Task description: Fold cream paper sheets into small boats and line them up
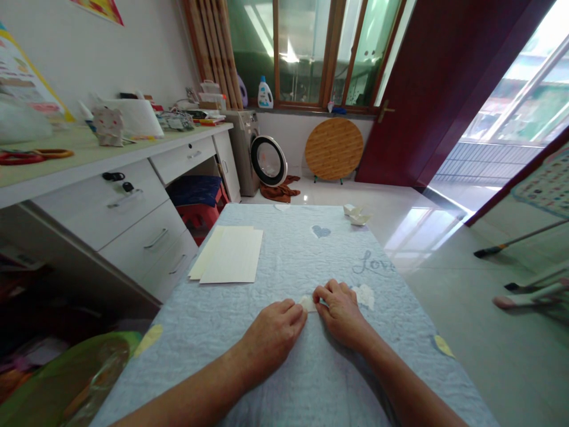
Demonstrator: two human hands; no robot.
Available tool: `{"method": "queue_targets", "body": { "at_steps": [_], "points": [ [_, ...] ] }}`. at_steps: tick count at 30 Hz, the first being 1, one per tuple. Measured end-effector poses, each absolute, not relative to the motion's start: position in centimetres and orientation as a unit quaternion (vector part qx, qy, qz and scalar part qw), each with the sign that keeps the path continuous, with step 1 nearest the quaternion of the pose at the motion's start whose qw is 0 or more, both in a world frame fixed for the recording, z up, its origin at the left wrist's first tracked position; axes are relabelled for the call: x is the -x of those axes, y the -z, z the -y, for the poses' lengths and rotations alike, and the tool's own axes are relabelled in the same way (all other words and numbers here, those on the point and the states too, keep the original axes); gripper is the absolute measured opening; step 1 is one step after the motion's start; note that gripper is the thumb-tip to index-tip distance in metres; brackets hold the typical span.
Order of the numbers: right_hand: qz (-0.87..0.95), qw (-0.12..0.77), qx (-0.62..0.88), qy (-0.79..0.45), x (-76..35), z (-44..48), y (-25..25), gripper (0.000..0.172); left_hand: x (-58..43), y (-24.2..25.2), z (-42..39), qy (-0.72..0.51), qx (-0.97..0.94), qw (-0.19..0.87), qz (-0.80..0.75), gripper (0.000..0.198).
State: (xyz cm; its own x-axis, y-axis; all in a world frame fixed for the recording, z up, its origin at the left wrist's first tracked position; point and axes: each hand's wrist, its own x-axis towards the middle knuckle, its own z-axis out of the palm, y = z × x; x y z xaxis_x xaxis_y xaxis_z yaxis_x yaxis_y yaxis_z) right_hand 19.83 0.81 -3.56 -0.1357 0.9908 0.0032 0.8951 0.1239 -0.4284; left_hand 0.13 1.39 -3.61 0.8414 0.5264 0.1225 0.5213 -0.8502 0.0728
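Observation:
Between my two hands lies a small piece of pale paper (308,304), low over the cloth-covered table (293,367). My left hand (278,329) has its fingers closed on the paper's left side. From the right, my right hand (340,309) pinches the other side with thumb and fingertips. Most of the paper is hidden by the fingers, so its folds cannot be made out. A stack of pale cream paper sheets (233,255) rests at the table's left. Two small folded paper pieces (359,219) sit at the far right corner.
A desk with drawers (155,237) runs along the left, with scissors (35,155) on top. Below it is a red stool (200,213). A green bag (80,379) stands at the table's near left. Behind are a washing machine with its door open (269,161) and a round wooden tabletop (334,148).

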Motion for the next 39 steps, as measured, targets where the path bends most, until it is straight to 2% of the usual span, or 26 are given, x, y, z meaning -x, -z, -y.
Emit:
{"method": "queue_targets", "body": {
  "at_steps": [13,17,25,32,39],
  "points": [
    [0.733,0.15,0.65,-0.132,-19.2,-0.6,3.4,0.009,-0.2,3.9,-1.0,-0.074,-0.956,-0.008,-0.285,0.024],
    [0.725,0.142,0.667,-0.102,-18.4,-0.4,3.0,0.018,-0.2,4.1,-0.9,-0.074,-0.958,-0.021,-0.276,0.032],
    [0.723,0.126,0.673,-0.097,-18.4,-0.5,3.0,0.011,-0.4,3.7,-0.1,-0.031,-0.942,-0.049,-0.33,0.021],
    [0.732,0.121,0.661,-0.114,-18.9,-0.5,3.1,0.004,-0.4,3.3,0.5,0.013,-0.942,-0.068,-0.329,0.024],
    [0.737,0.115,0.658,-0.102,-18.8,-0.6,3.3,0.007,-0.9,3.1,0.6,0.039,-0.937,-0.076,-0.338,0.024]
  ]
}}
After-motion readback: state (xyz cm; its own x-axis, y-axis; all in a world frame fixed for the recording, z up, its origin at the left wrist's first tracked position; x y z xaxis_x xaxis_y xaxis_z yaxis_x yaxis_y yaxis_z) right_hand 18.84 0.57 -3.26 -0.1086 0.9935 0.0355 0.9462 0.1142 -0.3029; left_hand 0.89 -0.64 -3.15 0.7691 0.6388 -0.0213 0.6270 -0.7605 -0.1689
